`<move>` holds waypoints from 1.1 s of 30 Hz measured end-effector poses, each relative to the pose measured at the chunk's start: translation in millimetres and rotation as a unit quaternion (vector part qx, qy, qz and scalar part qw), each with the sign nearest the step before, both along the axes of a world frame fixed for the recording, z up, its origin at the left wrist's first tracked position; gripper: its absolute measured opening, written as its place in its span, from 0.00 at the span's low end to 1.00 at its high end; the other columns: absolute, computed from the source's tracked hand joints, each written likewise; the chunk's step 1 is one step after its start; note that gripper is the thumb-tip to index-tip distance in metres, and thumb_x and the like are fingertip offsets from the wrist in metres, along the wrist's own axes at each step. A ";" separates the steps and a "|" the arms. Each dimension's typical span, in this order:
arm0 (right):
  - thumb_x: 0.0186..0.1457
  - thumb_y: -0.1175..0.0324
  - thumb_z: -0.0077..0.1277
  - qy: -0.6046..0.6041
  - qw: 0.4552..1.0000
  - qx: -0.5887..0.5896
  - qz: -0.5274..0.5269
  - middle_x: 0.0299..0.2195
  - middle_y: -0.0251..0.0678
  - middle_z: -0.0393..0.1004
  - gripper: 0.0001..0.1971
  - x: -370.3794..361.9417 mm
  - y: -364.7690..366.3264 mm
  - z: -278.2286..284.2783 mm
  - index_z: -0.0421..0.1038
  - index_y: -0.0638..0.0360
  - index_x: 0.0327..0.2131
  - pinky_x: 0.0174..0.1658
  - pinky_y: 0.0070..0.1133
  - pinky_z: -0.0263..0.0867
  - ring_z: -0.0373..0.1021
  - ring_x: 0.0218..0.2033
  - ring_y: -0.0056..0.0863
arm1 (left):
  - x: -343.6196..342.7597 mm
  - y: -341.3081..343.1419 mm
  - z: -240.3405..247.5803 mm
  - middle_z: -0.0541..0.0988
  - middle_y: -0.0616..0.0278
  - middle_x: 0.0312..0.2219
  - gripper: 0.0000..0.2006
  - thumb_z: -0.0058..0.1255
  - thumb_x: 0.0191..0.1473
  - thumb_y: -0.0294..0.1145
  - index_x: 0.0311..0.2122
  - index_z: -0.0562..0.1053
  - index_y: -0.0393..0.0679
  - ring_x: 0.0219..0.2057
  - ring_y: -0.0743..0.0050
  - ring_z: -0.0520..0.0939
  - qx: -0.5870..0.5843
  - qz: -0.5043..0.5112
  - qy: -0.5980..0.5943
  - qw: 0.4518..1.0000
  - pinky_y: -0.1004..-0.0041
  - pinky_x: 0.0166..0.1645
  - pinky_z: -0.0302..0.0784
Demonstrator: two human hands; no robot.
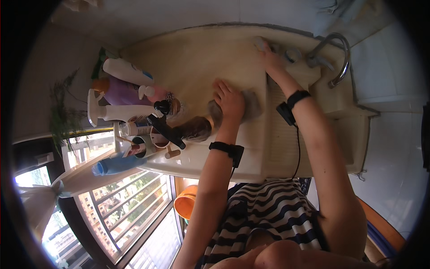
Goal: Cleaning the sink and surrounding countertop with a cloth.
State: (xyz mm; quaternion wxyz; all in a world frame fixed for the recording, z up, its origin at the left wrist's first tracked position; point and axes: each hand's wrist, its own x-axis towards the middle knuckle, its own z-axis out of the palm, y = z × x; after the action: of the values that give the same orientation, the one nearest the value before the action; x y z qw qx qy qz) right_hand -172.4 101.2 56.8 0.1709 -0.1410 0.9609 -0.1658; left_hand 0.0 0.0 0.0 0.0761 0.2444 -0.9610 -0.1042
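Note:
My left hand (229, 101) lies flat on the cream countertop (192, 54) with its fingers stretched forward. A grey cloth (253, 105) is bunched under and beside its palm, showing on both sides of the wrist. Farther back and to the right, my right hand (272, 60) reaches to the rear of the sink unit. Its fingers close around a small pale thing (260, 43), blurred and too small to name. Just right of that hand sits a small round container (292, 55).
Several bottles crowd the left side, among them a white pump bottle (121, 112), a purple bottle (121, 92) and a dark bottle (197, 128) close to my left forearm. A curved metal faucet (346, 56) stands at the right above the ribbed washboard (282, 139).

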 end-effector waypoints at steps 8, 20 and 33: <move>0.58 0.59 0.30 0.071 0.993 -0.090 0.024 0.29 0.47 0.74 0.26 -8.1 -41.4 -12.9 0.44 0.55 0.59 0.33 0.39 0.64 0.69 0.29 0.47 | -17.7 19.7 2.1 0.54 0.41 0.56 0.27 0.37 0.51 0.34 0.53 0.55 0.27 0.58 0.45 0.53 -0.057 -0.024 0.096 0.993 0.52 0.55 0.52; 0.57 0.56 0.32 0.068 0.997 -0.036 -0.019 0.32 0.49 0.73 0.24 -9.8 -17.7 -18.7 0.54 0.57 0.54 0.37 0.39 0.64 0.70 0.33 0.47 | -18.8 28.6 4.6 0.56 0.42 0.55 0.26 0.37 0.50 0.34 0.52 0.57 0.28 0.58 0.47 0.54 -0.074 -0.012 0.086 0.994 0.53 0.54 0.54; 0.54 0.57 0.42 0.317 0.936 -0.032 0.152 0.27 0.42 0.73 0.23 -64.8 39.1 36.7 0.56 0.35 0.55 0.26 0.33 0.65 0.70 0.26 0.39 | -13.4 15.5 -0.2 0.56 0.39 0.55 0.26 0.38 0.50 0.33 0.52 0.56 0.26 0.57 0.45 0.56 -0.131 -0.013 0.093 0.987 0.51 0.53 0.56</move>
State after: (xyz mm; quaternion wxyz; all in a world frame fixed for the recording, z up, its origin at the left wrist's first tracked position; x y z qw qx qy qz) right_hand -237.2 140.3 93.5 -0.1238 -0.3363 0.9264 -0.1155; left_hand -13.4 15.5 -0.2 0.1950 0.2089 -0.9583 -0.0012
